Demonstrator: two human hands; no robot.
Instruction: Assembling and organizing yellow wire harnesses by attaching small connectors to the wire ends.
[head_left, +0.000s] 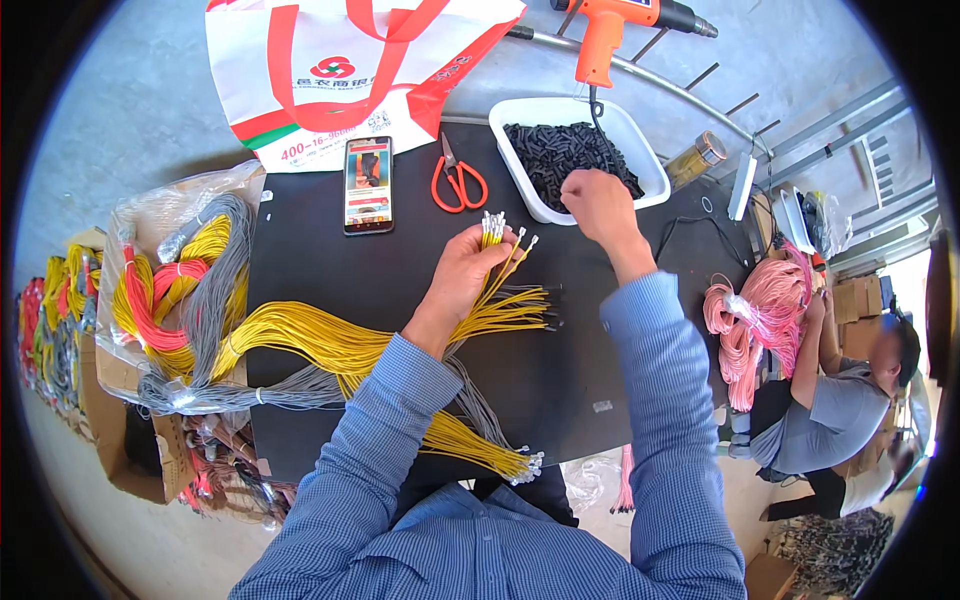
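Note:
My left hand [458,276] is closed around a few yellow wires, whose silvery crimped ends [494,226] stick up past the fingers. Two of these wires fan out to the right of the thumb. Below that hand, a long bundle of yellow wires [300,328] runs across the table, with grey wires [300,388] beside it. My right hand [602,210] is at the near edge of a white plastic tub [657,188] full of short black sleeves [560,150]. Its fingers are pinched together; anything between them is too small or hidden to make out.
Orange-handled scissors [459,187] and a lit phone [369,188] lie behind my left hand, before a white-and-red bag [325,85]. An orange heat gun [602,45] hangs beyond the tub. Pink wire bundles [750,315] hang at the right edge, near a co-worker [835,410].

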